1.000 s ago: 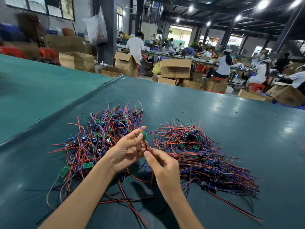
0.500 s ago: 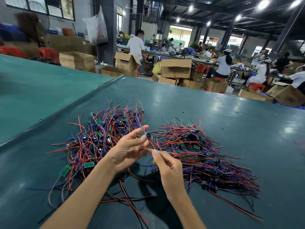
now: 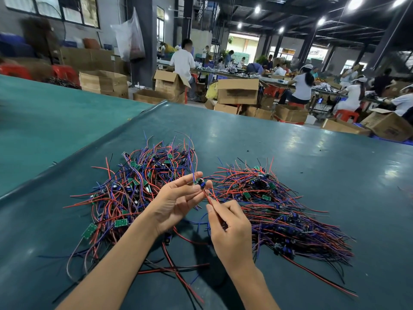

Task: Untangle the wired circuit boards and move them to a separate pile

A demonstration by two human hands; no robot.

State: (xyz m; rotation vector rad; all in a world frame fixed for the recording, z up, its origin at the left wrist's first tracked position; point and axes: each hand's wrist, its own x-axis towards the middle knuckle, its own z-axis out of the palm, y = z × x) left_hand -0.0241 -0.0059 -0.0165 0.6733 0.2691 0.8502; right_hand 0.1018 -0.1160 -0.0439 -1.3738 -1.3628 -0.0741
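Two heaps of small green circuit boards with red, blue and black wires lie on the dark green table [image 3: 290, 153]. The tangled heap [image 3: 138, 189] is on the left, the neater combed pile [image 3: 279, 211] on the right. Between them, raised above the table, my left hand [image 3: 176, 202] pinches one small wired board [image 3: 199, 182] at its fingertips. My right hand [image 3: 230, 227] sits just below and right of it, fingers closed on that board's red wire [image 3: 210, 199].
Loose red and black wires [image 3: 172, 269] trail across the table under my forearms. A lighter green table [image 3: 55, 121] adjoins on the left. Beyond the far edge stand cardboard boxes [image 3: 238, 91] and several seated workers.
My right hand has slid down and toward me along the red wire, away from my left hand. The left hand has turned the board slightly at its fingertips.
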